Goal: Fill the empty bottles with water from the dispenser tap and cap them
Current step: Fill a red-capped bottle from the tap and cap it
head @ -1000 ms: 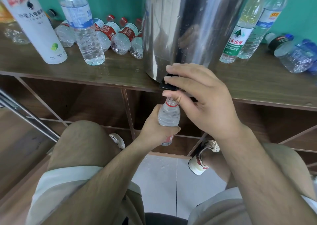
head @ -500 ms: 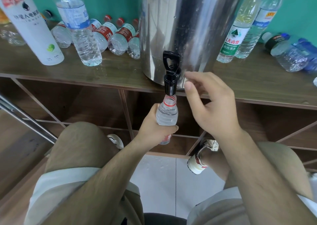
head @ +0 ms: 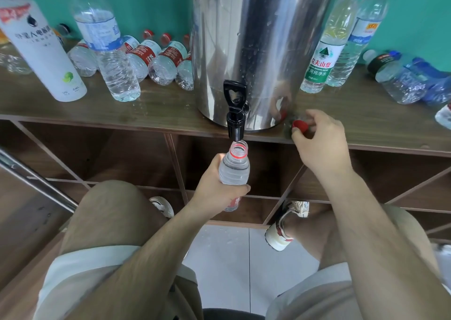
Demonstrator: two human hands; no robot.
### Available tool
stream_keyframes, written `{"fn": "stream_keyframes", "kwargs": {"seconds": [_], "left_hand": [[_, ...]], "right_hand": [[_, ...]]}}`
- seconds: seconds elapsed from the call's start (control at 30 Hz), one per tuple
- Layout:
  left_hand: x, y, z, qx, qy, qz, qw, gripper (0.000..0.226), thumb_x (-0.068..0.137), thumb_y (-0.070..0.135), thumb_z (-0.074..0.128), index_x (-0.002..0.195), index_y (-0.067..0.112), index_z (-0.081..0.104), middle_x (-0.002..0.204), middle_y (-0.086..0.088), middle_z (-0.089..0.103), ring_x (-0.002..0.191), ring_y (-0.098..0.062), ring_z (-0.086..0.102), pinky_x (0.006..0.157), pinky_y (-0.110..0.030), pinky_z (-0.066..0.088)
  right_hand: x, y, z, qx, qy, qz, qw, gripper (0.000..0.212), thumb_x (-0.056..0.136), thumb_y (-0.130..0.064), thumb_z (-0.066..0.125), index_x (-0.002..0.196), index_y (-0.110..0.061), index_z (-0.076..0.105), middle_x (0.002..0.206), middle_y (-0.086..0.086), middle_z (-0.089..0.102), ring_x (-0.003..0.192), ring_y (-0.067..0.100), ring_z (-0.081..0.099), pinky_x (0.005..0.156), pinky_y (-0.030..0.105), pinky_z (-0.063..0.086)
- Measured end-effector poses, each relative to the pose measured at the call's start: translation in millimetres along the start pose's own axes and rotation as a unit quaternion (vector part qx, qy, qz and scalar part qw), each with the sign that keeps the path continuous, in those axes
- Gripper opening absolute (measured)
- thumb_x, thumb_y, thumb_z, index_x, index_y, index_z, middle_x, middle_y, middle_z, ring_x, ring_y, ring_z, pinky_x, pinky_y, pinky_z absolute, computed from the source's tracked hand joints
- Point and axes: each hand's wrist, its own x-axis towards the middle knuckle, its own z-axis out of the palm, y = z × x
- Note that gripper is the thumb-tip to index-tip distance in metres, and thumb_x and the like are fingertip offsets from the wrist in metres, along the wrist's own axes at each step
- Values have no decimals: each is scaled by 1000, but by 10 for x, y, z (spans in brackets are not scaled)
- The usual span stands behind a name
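Head camera looks down at a small clear bottle point(head: 234, 168) with a red ring round its neck. Its top is open and has no lid. Water fills it up to near the neck. It stands straight up right under the black tap point(head: 235, 114) of the shiny dispenser point(head: 256, 38), just in front of the front edge of the counter point(head: 146, 114) and a little below it. The left hand point(head: 217, 190) is wrapped round the middle of the bottle, with the thumb across the front. The right hand point(head: 319, 146) reaches to the front edge of the counter, just right of the dispenser's bottom. Its thumb and fingers are bent and pinch a red cap point(head: 300, 126). I cannot tell if the cap sits on the counter or is lifted. Small red-label bottles point(head: 161, 60) lie near the back edge on the left. A green-label bottle point(head: 322, 60) stands on the right.
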Motion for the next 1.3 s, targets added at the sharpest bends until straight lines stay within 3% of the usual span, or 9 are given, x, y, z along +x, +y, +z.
{"fn": "stream_keyframes", "kwargs": {"seconds": [0.13,0.27,0.37,0.47,0.57,0.8,1.07,1.2,1.3], "left_hand": [[-2,-20,4,2,-4,2,1000,62,80,19,89,126,27,50,112,10,63,104,-16,66,84,-19,51],[-9,-13,2,1,-8,2,1000,60,78,17,89,124,28,51,111,8,65,102,-17,67,83,-21,51],[0,-32,0,4,-1,4,1000,57,76,14,89,118,30,52,108,7,66,99,-15,68,79,-21,51],[5,-34,15,46,-1,0,999,58,77,16,89,117,32,50,104,10,64,93,-13,67,67,-9,46],[17,-44,25,75,-5,-7,997,58,75,17,89,113,33,48,99,11,62,88,-12,66,63,-10,44],[-6,-54,4,108,-17,-23,994,60,75,12,86,120,28,51,103,7,65,91,-18,67,73,-30,56],[-44,-9,-3,153,-25,-26,988,56,76,18,85,121,25,53,103,4,65,91,-20,66,82,-47,60],[-50,7,7,194,-34,-17,980,55,75,23,85,120,26,53,101,4,65,88,-21,66,83,-52,60],[-51,29,35,231,-45,-8,972,53,77,25,85,119,26,52,101,6,62,88,-20,65,85,-51,60]], "right_hand": [[-36,-29,-70,34,7,-14,999,46,92,-21,73,136,-13,62,120,5,68,112,23,63,101,41,52],[-265,-135,-157,78,-132,-112,982,42,81,-9,78,119,-22,67,92,-16,66,71,-2,61,69,6,44],[-343,-169,-88,116,-221,-139,958,42,82,-2,79,118,-19,67,97,-11,66,65,0,57,64,10,45],[-335,-198,-45,157,-237,-139,949,42,85,-9,82,119,-25,64,104,-7,69,78,3,60,66,17,47],[-326,-198,-23,169,-240,-146,945,42,86,-13,83,121,-27,62,104,-8,70,92,10,67,72,20,53],[-318,-160,18,171,-239,-180,939,32,87,-9,83,114,-24,74,105,-8,72,94,10,71,88,33,60],[-309,-202,-30,85,-240,-243,936,35,89,-2,77,120,-18,78,115,-4,72,104,14,69,93,35,59],[-272,-261,-66,-5,-259,-202,944,23,92,-35,78,111,-22,80,96,-6,71,85,11,67,84,41,59],[-265,-285,-46,-90,-268,-152,947,39,94,-60,63,90,-23,73,81,-4,68,76,14,64,72,41,58]]}}
